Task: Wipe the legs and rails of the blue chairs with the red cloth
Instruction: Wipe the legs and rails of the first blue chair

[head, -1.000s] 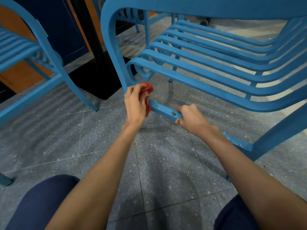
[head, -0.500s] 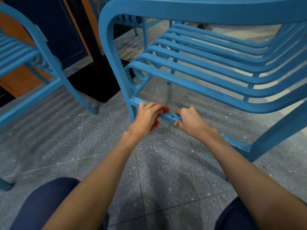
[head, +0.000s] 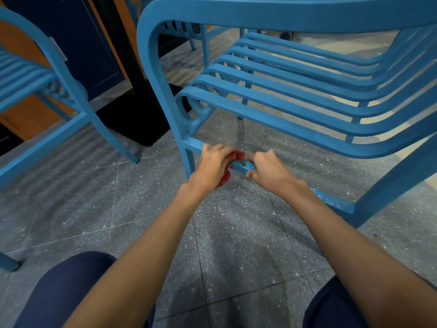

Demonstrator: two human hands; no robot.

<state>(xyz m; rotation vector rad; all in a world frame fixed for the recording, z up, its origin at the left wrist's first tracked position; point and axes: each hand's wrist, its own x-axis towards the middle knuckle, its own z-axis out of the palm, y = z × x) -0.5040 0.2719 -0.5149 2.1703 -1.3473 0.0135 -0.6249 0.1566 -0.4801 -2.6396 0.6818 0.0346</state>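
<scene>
A blue slatted chair (head: 295,110) fills the upper right of the head view. Its low side rail (head: 243,166) runs between the two near legs, just above the floor. My left hand (head: 212,165) grips the red cloth (head: 236,156) and wraps it round this rail, close to the left front leg (head: 186,147). My right hand (head: 269,170) grips the same rail just to the right of the cloth. Most of the cloth is hidden under my left hand's fingers.
A second blue chair (head: 45,95) stands at the left, its leg touching the floor near the middle. A black table base (head: 142,119) sits behind the near chair's leg. The floor is grey speckled tile (head: 236,245). My knees show at the bottom.
My left hand has brought the cloth down from the top of the front leg onto the low rail and slid it right, close to my right hand, which stayed in place.
</scene>
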